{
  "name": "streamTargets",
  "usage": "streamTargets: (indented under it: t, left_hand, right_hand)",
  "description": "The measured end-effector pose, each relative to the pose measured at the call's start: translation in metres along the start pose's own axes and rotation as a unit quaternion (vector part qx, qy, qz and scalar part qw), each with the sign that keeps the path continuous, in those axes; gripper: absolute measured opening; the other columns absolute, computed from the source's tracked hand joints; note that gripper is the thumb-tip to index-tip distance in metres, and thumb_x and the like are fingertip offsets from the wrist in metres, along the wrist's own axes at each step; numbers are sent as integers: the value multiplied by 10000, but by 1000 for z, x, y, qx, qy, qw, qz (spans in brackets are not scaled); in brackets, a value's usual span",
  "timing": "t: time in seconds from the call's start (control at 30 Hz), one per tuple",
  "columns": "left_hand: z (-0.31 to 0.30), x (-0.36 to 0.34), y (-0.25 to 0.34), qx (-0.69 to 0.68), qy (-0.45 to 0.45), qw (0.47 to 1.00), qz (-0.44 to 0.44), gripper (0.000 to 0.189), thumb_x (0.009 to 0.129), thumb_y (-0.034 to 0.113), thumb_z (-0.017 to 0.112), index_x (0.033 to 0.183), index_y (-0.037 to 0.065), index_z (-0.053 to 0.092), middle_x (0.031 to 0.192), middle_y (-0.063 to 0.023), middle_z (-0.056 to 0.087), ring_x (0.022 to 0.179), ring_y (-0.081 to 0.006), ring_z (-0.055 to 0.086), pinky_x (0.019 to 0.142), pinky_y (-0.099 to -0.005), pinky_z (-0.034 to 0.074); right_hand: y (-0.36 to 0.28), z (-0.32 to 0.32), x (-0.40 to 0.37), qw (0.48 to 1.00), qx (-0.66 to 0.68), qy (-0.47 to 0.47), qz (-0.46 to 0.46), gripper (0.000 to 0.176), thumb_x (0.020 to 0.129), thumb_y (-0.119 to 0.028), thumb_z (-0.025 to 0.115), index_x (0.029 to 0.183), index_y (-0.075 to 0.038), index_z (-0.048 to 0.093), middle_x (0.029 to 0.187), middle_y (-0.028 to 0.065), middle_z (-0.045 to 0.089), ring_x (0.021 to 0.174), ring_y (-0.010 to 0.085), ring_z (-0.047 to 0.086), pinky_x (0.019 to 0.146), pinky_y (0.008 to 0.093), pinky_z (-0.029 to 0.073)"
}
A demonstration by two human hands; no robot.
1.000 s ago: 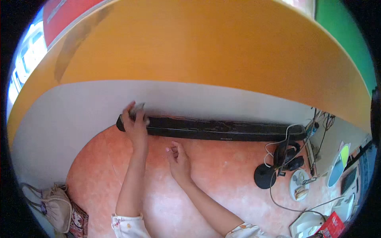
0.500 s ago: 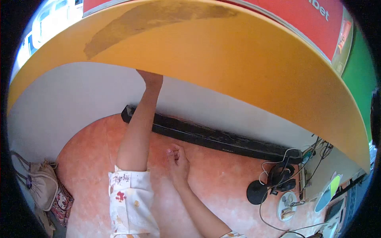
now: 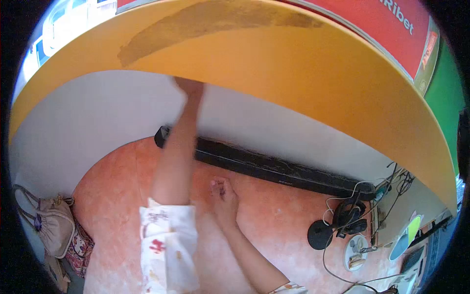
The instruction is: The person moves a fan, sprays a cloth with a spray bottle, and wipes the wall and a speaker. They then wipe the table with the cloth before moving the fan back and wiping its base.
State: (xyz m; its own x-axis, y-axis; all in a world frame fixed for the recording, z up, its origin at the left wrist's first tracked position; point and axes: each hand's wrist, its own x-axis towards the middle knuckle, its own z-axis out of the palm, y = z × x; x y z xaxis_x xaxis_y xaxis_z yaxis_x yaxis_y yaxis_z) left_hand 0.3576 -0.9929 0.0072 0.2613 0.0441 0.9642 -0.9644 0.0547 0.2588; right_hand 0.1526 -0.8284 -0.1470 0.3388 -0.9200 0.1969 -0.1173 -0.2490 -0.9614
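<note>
My left arm stretches up over the orange tabletop, and my left hand (image 3: 191, 87) passes behind the lower edge of a yellow board (image 3: 293, 73). Only the wrist and the base of that hand show, so its fingers and anything in them are hidden. My right hand (image 3: 225, 198) is low over the orange tabletop (image 3: 117, 196), its fingers loosely curled in. Nothing is visible in it. A long black bar like a soundbar (image 3: 264, 166) lies just beyond, along the pale wall (image 3: 98, 108). The yellow board carries a curved brown smear.
On the right are black headphones (image 3: 350, 215), a black round disc (image 3: 319, 235), a small white dish (image 3: 355, 252) and tangled cables (image 3: 404, 183). A beige bag (image 3: 54, 225) stands at the left. Above the board sits a red panel with white lettering (image 3: 367, 22).
My left arm has shifted slightly right and up and is blurred by motion. My right hand has moved a little right. The whole view has shifted slightly.
</note>
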Motion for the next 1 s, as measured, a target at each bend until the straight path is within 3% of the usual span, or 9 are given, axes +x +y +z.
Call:
streamTargets:
  t: [0.17,0.23,0.37,0.43,0.5,0.63,0.73,0.83,1.0]
  left_hand:
    - [33,-1,-70,160,173,969,65,371,853,434,621,1011,104,684,933,-85,688,886,-310,623,769,-455,458]
    - [63,-35,25,-18,16,997,-71,392,861,413,605,1040,68,665,1048,-113,669,978,-339,607,823,-467,460]
    - [36,-53,194,-155,-105,982,-13,262,811,176,623,1056,87,647,1091,-134,634,1024,-354,585,859,-481,458]
    - [19,-40,176,-197,-208,957,43,242,805,144,616,1040,95,650,1040,-139,640,1010,-354,587,843,-478,463]
    - [21,-35,142,-151,-162,973,59,204,801,128,615,998,100,663,985,-137,650,969,-348,593,817,-469,469]
    - [-17,-3,-9,-29,14,996,-88,124,802,145,659,876,48,684,840,-90,686,832,-292,630,750,-419,492]
    - [-63,18,-15,106,-29,958,-266,131,767,138,697,888,85,697,827,-66,685,805,-268,621,738,-392,500]
    - [-18,-12,29,76,-9,967,-242,132,751,129,709,879,100,692,854,-62,676,839,-263,617,752,-392,500]
    - [27,-62,152,-64,55,996,-34,168,723,67,676,882,117,658,891,-71,655,859,-288,603,805,-402,483]
  right_hand:
    - [-5,-1,-1,999,-31,-15,26,189,929,-183,579,1062,-52,608,863,101,667,762,178,613,686,317,488]
    - [-7,-3,-1,998,-19,-36,42,251,917,-238,605,1098,-64,592,929,155,681,838,306,664,733,389,508]
    - [12,2,-7,999,26,-20,13,226,921,-216,595,1079,-55,604,890,129,675,788,237,641,707,356,500]
    - [17,3,-8,998,18,26,-53,215,924,-206,590,1070,-50,610,870,116,672,763,203,629,694,340,495]
    - [15,4,-5,995,1,49,-82,204,926,-195,585,1061,-45,615,850,103,669,738,169,618,681,324,491]
    - [-4,-3,1,999,-40,-9,29,271,921,-246,607,1103,-46,596,936,167,680,843,312,666,731,387,509]
    - [-5,0,1,998,-63,-5,9,196,938,-170,561,1067,-33,615,866,121,676,769,179,635,715,319,499]
    - [-3,-1,2,998,-50,-28,14,282,935,-261,577,1087,-24,595,977,185,677,869,308,663,761,391,509]
    - [34,9,-1,999,38,-9,-17,265,938,-255,568,1078,-32,600,973,172,679,864,293,662,769,389,506]
